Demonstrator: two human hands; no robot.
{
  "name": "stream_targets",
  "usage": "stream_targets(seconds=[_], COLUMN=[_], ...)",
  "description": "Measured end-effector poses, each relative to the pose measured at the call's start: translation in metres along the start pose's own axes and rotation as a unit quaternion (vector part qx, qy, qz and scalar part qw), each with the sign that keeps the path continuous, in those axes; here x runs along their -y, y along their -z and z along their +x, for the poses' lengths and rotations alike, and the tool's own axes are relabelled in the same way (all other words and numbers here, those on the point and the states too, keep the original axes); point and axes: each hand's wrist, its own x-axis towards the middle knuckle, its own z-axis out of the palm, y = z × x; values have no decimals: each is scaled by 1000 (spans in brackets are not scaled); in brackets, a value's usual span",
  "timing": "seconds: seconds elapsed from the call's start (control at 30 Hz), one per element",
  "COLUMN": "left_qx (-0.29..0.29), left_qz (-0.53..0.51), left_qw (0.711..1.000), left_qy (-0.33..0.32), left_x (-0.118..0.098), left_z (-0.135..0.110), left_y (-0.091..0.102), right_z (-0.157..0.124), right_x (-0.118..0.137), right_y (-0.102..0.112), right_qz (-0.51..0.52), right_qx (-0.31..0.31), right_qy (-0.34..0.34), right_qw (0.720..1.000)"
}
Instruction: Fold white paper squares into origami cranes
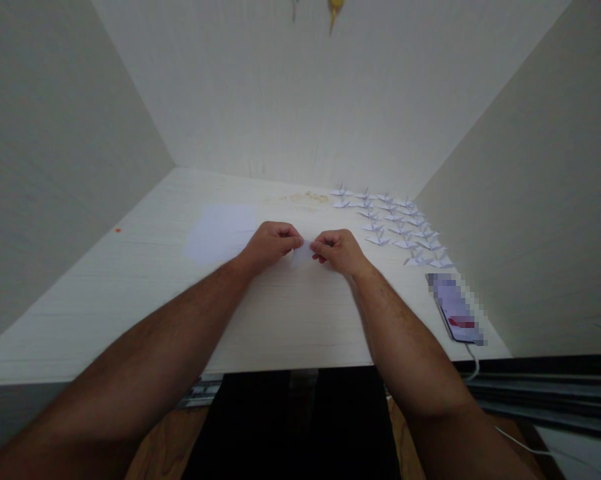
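Note:
Between my two hands, just above the white desk [290, 320], is a small piece of folded white paper [301, 252]. My left hand [276, 241] pinches its left side between thumb and fingers. On the other side, my right hand [336, 251] grips the paper's upper right edge with thumb and forefinger. The fingers hide part of the paper, and its exact folds are too blurred to make out. White sheets of paper [220, 230] lie flat on the desk beyond my left forearm.
Several white paper cranes [393, 217] stand in rows at the back right. A phone [455, 310] with a white cable [474, 363] lies near the right edge. Walls enclose the desk at the back and both sides. A small orange speck [118, 230] is at the left.

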Motion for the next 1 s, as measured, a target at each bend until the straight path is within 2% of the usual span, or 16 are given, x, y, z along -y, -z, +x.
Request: stream_targets(seconds=[0.17, 0.33, 0.6, 0.7, 0.8, 1.0], left_qx=[-6, -5, 12, -4, -23, -27], left_qz=[49, 80, 64, 81, 96, 73], left_qw=[998, 996, 997, 996, 995, 997], left_qy=[-46, -49, -40, -35, -25, 2], left_x=[0, 8, 4, 2, 1, 1], left_z=[-1, 3, 3, 3, 4, 3], left_y=[-3, -4, -5, -7, -8, 1], right_z=[-1, -2, -2, -2, -3, -1], right_x=[2, 1, -5, -2, 0, -5], right_y=[-1, -4, -5, -4, -2, 4], right_qz=[-1, -16, -71, -92, -94, -74], right_qx=[-3, 9, 45, 47, 41, 63], right_qy=[-12, -12, 27, 34, 27, -2], right_qw=[1000, 1000, 996, 994, 994, 995])
